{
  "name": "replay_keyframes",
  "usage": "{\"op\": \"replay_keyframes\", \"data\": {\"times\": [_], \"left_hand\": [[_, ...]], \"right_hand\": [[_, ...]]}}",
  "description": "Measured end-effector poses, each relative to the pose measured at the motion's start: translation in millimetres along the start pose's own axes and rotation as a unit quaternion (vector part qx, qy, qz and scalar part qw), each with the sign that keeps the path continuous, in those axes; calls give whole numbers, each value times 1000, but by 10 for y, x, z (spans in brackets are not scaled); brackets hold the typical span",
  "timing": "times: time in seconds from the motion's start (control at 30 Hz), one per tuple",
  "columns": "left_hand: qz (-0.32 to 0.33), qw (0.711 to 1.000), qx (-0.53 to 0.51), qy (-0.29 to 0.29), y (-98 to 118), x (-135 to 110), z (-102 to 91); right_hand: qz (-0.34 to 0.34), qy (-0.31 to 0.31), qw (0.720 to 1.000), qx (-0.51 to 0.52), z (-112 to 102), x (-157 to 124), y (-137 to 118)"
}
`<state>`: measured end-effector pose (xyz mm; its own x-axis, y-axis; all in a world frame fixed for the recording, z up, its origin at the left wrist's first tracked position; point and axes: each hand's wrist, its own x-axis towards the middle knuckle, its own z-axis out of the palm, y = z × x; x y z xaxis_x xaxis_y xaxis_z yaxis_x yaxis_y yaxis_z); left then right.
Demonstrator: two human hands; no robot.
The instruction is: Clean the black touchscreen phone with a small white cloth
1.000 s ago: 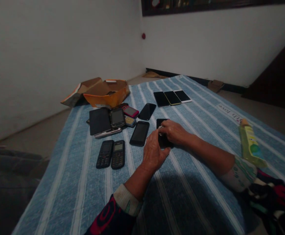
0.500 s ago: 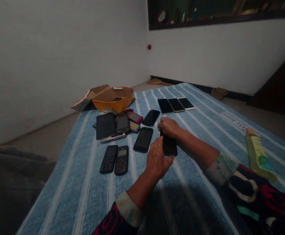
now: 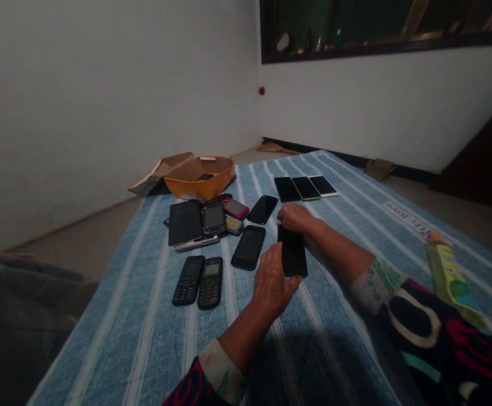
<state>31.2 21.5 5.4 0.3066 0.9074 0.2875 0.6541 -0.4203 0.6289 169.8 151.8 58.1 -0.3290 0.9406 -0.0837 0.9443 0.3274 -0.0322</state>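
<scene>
A black smartphone [image 3: 293, 255] lies on the striped cloth, touched by both my hands. My left hand [image 3: 269, 285] holds its left side, fingers along the edge and thumb at the near end. Curled over the far end is my right hand [image 3: 295, 217], hiding that end and its own fingertips. Left of them rests another black smartphone [image 3: 248, 247], with a dark smartphone [image 3: 263, 209] just beyond. Two keypad phones, one [image 3: 188, 280] against the other [image 3: 210, 283], lie side by side nearer to me.
A pile of phones with a dark flat tablet-like piece [image 3: 185, 223] sits left, before an open orange cardboard box [image 3: 201, 188]. Three smartphones lie in a row farther back, a white one [image 3: 324, 186] rightmost. A bottle of yellow-green liquid [image 3: 453, 276] lies at right.
The whole view has shifted slightly, so things appear a little lower. Both hands stay on the smartphone, with slightly more of its screen showing between them.
</scene>
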Motion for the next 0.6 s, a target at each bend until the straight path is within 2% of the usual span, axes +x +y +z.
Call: {"op": "replay_keyframes", "data": {"times": [0.27,0.5,0.6], "left_hand": [[-8,1000,6,-4,16,4,-6],[-14,1000,16,4,4,-11,9],[-16,1000,10,2,-9,-14,19]], "right_hand": [[36,-47,998,-4,-83,-16,249],[21,-28,999,14,-72,40,87],[30,-32,999,16,-57,71,95]]}}
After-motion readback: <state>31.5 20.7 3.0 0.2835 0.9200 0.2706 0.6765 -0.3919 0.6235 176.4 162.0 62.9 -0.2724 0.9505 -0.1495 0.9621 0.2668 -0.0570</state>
